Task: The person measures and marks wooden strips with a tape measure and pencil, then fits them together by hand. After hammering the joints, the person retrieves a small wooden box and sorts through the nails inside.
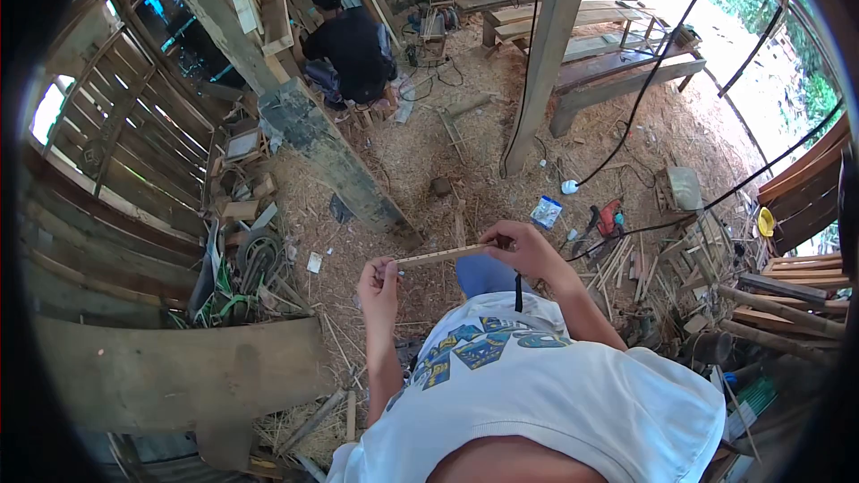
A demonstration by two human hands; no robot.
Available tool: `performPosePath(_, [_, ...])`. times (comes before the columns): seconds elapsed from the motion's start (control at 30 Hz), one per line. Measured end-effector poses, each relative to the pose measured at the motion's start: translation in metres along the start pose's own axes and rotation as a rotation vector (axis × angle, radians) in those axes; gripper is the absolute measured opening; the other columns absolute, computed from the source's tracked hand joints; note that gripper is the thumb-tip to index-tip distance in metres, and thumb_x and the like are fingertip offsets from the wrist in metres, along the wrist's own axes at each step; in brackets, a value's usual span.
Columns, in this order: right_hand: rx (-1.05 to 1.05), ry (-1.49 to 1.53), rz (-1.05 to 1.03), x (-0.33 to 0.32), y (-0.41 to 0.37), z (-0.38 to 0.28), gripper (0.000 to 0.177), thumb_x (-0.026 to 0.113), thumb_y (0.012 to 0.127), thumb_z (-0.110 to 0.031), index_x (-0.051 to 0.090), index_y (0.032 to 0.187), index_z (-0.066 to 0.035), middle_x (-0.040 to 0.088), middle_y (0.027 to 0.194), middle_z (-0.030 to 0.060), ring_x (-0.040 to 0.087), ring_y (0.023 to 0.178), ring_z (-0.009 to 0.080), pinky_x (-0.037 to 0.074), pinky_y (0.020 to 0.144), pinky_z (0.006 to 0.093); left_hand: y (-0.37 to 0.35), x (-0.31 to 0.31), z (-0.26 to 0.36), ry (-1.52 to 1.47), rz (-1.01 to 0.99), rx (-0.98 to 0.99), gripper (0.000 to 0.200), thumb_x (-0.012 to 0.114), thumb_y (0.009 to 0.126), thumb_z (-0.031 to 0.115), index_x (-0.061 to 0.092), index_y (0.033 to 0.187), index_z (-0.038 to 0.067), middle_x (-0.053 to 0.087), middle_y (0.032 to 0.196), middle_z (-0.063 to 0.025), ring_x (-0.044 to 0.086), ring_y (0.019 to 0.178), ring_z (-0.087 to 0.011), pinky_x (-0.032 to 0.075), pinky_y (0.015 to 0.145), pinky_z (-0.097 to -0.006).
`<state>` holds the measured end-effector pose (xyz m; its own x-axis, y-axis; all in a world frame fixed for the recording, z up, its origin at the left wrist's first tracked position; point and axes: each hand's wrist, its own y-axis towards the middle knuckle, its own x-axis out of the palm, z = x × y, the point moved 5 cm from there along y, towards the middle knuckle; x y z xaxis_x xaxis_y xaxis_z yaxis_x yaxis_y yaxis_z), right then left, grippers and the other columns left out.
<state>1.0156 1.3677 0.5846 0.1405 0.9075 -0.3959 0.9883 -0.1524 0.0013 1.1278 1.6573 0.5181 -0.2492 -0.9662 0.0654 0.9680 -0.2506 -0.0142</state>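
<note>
A thin, light wooden strip (440,257) with small marks or notches along it is held level in front of the body. My left hand (378,279) pinches its left end between thumb and fingers. At the strip's right end, my right hand (516,249) has its fingers closed on the wood. Below the strip are my knee in blue cloth and the white printed shirt.
A person (351,46) in dark clothes sits at the upper left. Wooden posts (548,58) rise from a shavings-covered floor. A red power tool (609,218), a hanging bulb (570,187), cables and scrap sticks lie right; a wide board (188,376) is left, benches (626,72) behind.
</note>
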Motion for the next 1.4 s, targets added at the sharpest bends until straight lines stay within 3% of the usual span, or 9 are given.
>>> performPosePath(0.27, [-0.085,0.021,0.130,-0.004,0.074,-0.001,0.018,0.074,0.094,-0.014,0.075,0.109,-0.004,0.071,0.089,0.0062,0.062,0.078,0.0142,0.050,0.070,0.0305,0.066,0.009,-0.006,0.055,0.032,-0.031,0.015,0.068,0.104,0.013,0.063,0.112,0.002,0.063,0.091,0.0015,0.055,0.079,-0.0038,0.046,0.070,-0.0217])
performPosePath(0.47, [0.111,0.111,0.127,-0.041,0.158,0.018,0.015,0.068,0.098,-0.012,0.073,0.108,-0.002,0.070,0.085,0.0059,0.061,0.075,0.0115,0.051,0.069,0.0313,0.155,0.046,0.002,0.038,-0.024,0.028,0.012,0.069,0.102,0.008,0.062,0.110,0.002,0.061,0.090,0.0026,0.052,0.078,-0.0025,0.043,0.068,-0.0203])
performPosePath(0.67, [0.151,0.256,0.214,-0.095,0.278,0.092,0.017,0.068,0.101,-0.016,0.072,0.108,-0.001,0.069,0.082,0.0034,0.059,0.073,0.0102,0.049,0.069,0.0292,0.287,0.103,-0.023,0.116,-0.129,-0.053,0.012,0.066,0.105,0.015,0.060,0.106,0.005,0.059,0.085,0.0041,0.051,0.073,-0.0018,0.040,0.062,-0.0193])
performPosePath(0.77, [0.201,0.208,0.212,-0.133,0.336,0.096,0.018,0.070,0.100,-0.017,0.072,0.108,-0.001,0.068,0.082,0.0029,0.057,0.073,0.0095,0.049,0.068,0.0287,0.362,0.145,-0.022,0.016,-0.082,-0.031,0.012,0.065,0.106,0.018,0.061,0.106,0.006,0.060,0.083,0.0039,0.053,0.071,-0.0029,0.042,0.062,-0.0202])
performPosePath(0.9, [0.069,0.046,0.196,-0.185,0.406,0.097,0.019,0.071,0.100,-0.017,0.072,0.110,-0.001,0.069,0.083,0.0023,0.057,0.073,0.0086,0.049,0.067,0.0284,0.467,0.188,-0.053,-0.076,-0.070,-0.122,0.012,0.064,0.107,0.018,0.061,0.107,0.006,0.064,0.087,0.0010,0.058,0.073,-0.0062,0.047,0.064,-0.0229])
performPosePath(1.2, [0.164,0.122,0.265,-0.236,0.502,0.116,0.021,0.070,0.100,-0.013,0.071,0.116,0.000,0.071,0.087,0.0055,0.062,0.079,0.0080,0.052,0.072,0.0296,0.654,0.289,-0.002,-0.176,-0.298,-0.056,0.013,0.063,0.107,0.021,0.062,0.103,0.008,0.064,0.089,0.0013,0.059,0.080,-0.0064,0.048,0.074,-0.0244])
performPosePath(1.27, [0.209,0.009,0.281,-0.250,0.524,0.115,0.021,0.069,0.100,-0.011,0.071,0.117,0.001,0.072,0.088,0.0056,0.063,0.080,0.0081,0.053,0.074,0.0297,0.701,0.312,-0.006,-0.136,-0.363,-0.027,0.016,0.064,0.107,0.021,0.062,0.100,0.007,0.064,0.087,0.0015,0.059,0.078,-0.0056,0.047,0.073,-0.0236])
performPosePath(1.4, [0.292,0.094,0.367,-0.273,0.575,0.143,0.023,0.069,0.100,-0.012,0.070,0.119,0.000,0.072,0.089,0.0047,0.061,0.079,0.0084,0.052,0.072,0.0292,0.791,0.364,-0.026,-0.061,-0.534,-0.031,0.018,0.067,0.105,0.021,0.063,0.095,0.006,0.063,0.081,0.0028,0.057,0.075,-0.0040,0.045,0.069,-0.0223])
